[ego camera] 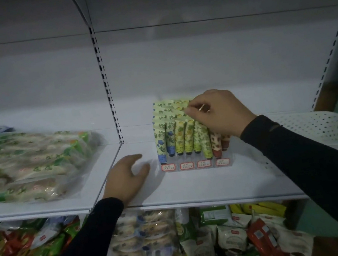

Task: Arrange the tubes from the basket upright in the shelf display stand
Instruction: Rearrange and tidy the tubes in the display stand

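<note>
A clear display stand (196, 165) with red-framed price labels sits on the white shelf (194, 185). Several patterned tubes (181, 139) stand upright in it, caps down: blue-flowered at the left, yellow and green in the middle, red-brown at the right. My right hand (218, 112) reaches over the stand and pinches the flat top end of a yellow-green tube (179, 108) in the back rows. My left hand (127, 175) rests open on the shelf just left of the stand. No basket is in view.
Bagged snacks in clear wrapping (31, 163) fill the shelf's left section. A slotted upright post (109, 97) divides the sections. A perforated panel (308, 126) lies at the right. The lower shelf (202, 239) holds several snack packets.
</note>
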Demonstrator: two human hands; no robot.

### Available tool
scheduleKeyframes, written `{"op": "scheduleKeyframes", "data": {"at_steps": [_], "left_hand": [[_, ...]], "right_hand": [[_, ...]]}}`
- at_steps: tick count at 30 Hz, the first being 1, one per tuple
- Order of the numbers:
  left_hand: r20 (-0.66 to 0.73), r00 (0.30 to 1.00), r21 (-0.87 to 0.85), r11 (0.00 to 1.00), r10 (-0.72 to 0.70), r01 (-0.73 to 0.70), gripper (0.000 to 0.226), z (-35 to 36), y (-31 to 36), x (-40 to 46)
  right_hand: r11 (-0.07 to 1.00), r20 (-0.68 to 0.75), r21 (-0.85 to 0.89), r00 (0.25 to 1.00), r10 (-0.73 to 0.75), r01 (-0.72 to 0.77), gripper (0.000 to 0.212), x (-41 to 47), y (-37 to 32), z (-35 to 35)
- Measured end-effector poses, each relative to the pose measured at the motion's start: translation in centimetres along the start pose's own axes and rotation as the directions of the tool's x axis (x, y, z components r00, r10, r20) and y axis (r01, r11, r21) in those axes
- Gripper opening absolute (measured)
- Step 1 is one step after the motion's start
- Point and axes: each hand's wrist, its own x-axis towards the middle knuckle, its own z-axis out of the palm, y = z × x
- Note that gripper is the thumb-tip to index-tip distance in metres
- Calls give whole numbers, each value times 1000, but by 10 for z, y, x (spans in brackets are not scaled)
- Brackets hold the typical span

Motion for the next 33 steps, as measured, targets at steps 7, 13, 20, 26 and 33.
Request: {"op": "scheduleKeyframes", "data": {"at_steps": [7, 13, 20, 26, 33], "left_hand": [[-178, 935, -129, 935, 306, -330, 37, -36, 103, 8], [129, 851, -42, 860, 509, -509, 44, -3, 194, 16], [451, 722, 51, 792, 525, -608, 52, 73, 277, 46], [778, 559, 110, 813, 287, -572, 72, 141, 322, 82], [948, 286, 110, 703, 137, -702, 67, 207, 341, 95]], "right_hand": [[993, -24, -114, 999, 25, -28, 41, -45, 57, -56], [955, 55, -233, 977, 204, -186, 40, -90, 109, -101], [890, 257, -271, 864, 434, -367, 45, -115, 180, -126], [881, 573, -331, 669, 473, -338, 53, -95, 222, -127], [912, 815, -390, 414, 406, -126, 38, -76, 254, -99]]}}
